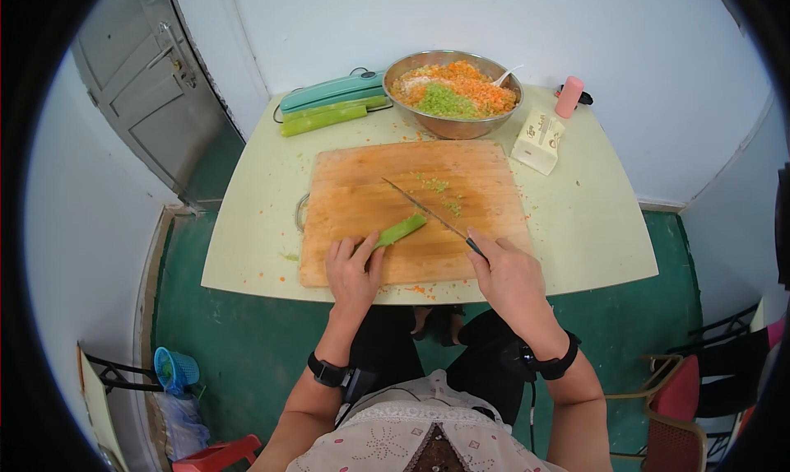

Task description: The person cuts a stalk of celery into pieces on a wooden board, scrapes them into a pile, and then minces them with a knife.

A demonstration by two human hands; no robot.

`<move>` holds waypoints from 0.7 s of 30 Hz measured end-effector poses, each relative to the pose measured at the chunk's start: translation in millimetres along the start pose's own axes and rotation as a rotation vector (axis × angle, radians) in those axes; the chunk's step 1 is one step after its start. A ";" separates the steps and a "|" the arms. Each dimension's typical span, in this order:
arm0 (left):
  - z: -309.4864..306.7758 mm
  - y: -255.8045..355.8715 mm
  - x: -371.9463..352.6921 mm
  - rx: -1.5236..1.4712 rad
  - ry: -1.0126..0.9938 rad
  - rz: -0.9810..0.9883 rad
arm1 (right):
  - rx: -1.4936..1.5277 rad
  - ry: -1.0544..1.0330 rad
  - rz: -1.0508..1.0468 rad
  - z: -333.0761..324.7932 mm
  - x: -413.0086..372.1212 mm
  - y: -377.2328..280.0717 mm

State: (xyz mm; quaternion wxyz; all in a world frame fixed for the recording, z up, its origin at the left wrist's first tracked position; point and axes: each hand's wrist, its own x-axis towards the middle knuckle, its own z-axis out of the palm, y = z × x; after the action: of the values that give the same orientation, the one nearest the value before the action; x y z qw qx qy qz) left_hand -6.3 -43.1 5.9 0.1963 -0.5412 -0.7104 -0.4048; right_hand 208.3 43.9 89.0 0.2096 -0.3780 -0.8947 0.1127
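My left hand (355,266) is closed around the lower end of a green vegetable stalk (401,230), which lies slanted on a wooden cutting board (346,184). In my right hand (508,276) is the dark handle of a kitchen knife (425,210). Its blade is seen nearly edge-on and points to the far left over the board, just beyond the stalk's free end. Small chopped green bits (440,186) are scattered on the board on the far side of the blade.
Behind the board stands a metal bowl (458,128) of chopped orange and green vegetables with a white spoon (508,75). More green stalks (325,121) lie beside a teal case (331,93). A tissue pack (538,143) and a pink cylinder (569,97) are at the right on the pale table (588,225).
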 end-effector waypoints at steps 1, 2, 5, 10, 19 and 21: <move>-0.3 0.0 0.0 -0.002 0.001 0.000 | -0.006 -0.005 0.017 -1.9 1.0 -0.5; -0.3 0.2 0.1 -0.005 0.002 0.000 | -0.006 0.004 0.016 0.2 2.6 0.1; 0.2 -0.7 -0.9 -0.008 -0.005 -0.005 | -0.021 0.022 0.012 16.7 11.1 1.5; -0.9 -0.2 -1.2 0.004 -0.005 0.006 | -0.061 -0.001 -0.024 36.4 20.8 -11.5; 2.2 -1.8 -2.3 -0.011 -0.001 -0.015 | -0.113 -0.038 -0.068 11.7 -12.7 -6.5; 2.9 -2.2 -2.9 -0.016 -0.007 -0.020 | -0.118 -0.044 -0.052 3.3 -22.4 -4.1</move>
State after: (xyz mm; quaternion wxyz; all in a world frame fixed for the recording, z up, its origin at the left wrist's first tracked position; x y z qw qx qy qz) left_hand -6.9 -42.8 1.3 0.1856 -0.5370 -0.7133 -0.4105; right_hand 218.2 24.7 81.1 0.1702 -0.3636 -0.9137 0.0625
